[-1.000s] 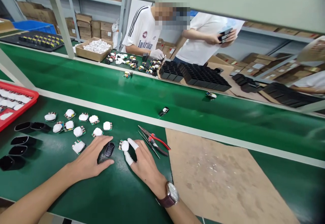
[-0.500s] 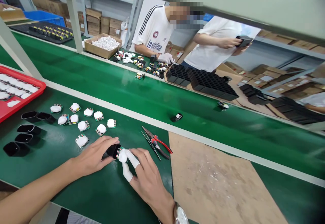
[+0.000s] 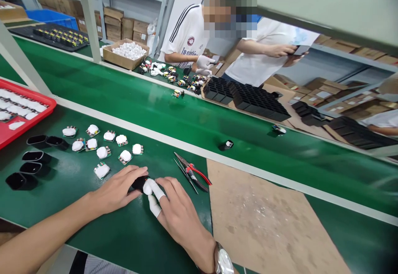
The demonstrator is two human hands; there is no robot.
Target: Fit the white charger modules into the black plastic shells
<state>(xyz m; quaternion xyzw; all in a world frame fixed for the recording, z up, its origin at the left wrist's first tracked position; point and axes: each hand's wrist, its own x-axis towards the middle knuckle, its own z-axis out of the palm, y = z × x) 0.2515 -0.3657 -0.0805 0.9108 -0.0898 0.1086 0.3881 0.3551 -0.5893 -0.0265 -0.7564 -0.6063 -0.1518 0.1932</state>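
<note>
My left hand point(image 3: 116, 191) rests on the green mat with thumb and fingers closed round a small black housing point(image 3: 139, 183). My right hand point(image 3: 175, 209), with white cots on thumb and forefinger, pinches a white-capped part point(image 3: 147, 187) that sits pressed against the open end of that housing. Both hands meet at the near middle of the mat. Several more white-capped circuit parts point(image 3: 102, 152) lie just beyond my left hand.
Empty black housings point(image 3: 29, 168) lie at the near left, beside a red tray point(image 3: 27, 118). Red-handled cutters point(image 3: 192, 173) and tweezers lie right of my hands, next to a brown cardboard sheet point(image 3: 273, 220). Beyond runs a conveyor belt point(image 3: 186, 116) carrying a black piece point(image 3: 226, 145); two people work opposite.
My right hand has pushed the white-capped part leftwards into the mouth of the black housing, and my left hand has closed round the housing. The black piece on the belt has drifted right.
</note>
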